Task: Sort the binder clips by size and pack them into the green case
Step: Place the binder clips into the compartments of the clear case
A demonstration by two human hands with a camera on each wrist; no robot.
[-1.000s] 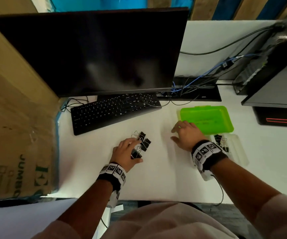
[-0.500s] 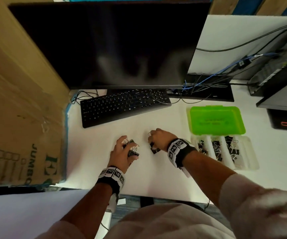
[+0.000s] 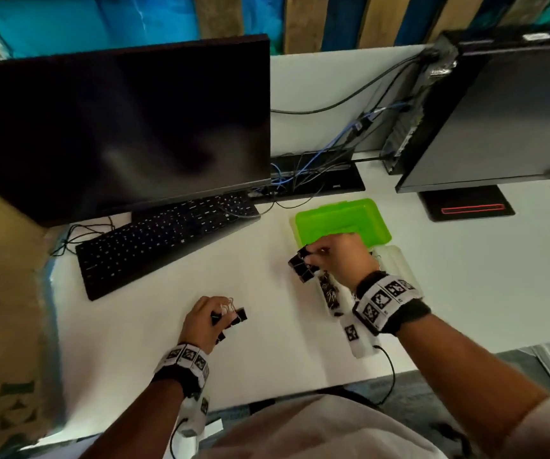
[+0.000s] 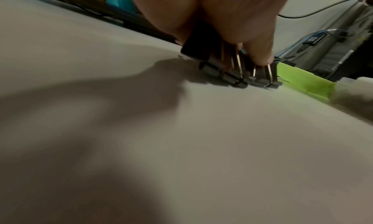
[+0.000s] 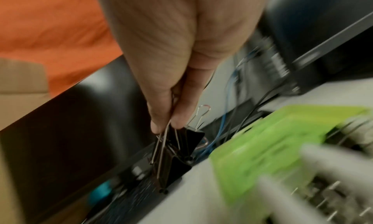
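The green case [image 3: 343, 221] lies open right of the keyboard, its clear divided tray [image 3: 397, 263] toward me. Small clips [image 3: 329, 293] lie in its left compartment. My right hand [image 3: 313, 255] hovers over the tray's left end and pinches the wire handles of a bunch of black binder clips [image 3: 301, 269]; the right wrist view shows those clips [image 5: 177, 149] hanging from my fingertips [image 5: 159, 125] beside the green lid [image 5: 272, 139]. My left hand [image 3: 224, 315] rests on the white table, fingers curled over a few black clips [image 3: 238, 316]. The left wrist view shows them [image 4: 242, 75] touching the table.
A black keyboard [image 3: 164, 236] and a dark monitor [image 3: 118, 127] stand behind the left hand. Cables [image 3: 320, 167] and a computer tower [image 3: 498, 104] sit behind the case. A cardboard box [image 3: 5, 309] borders the table's left side. The table's front edge [image 3: 300, 389] is near me.
My right hand has picked up a bunch of clips from beside the left hand and carried it right, over the case's tray. The left hand stays on its clips.
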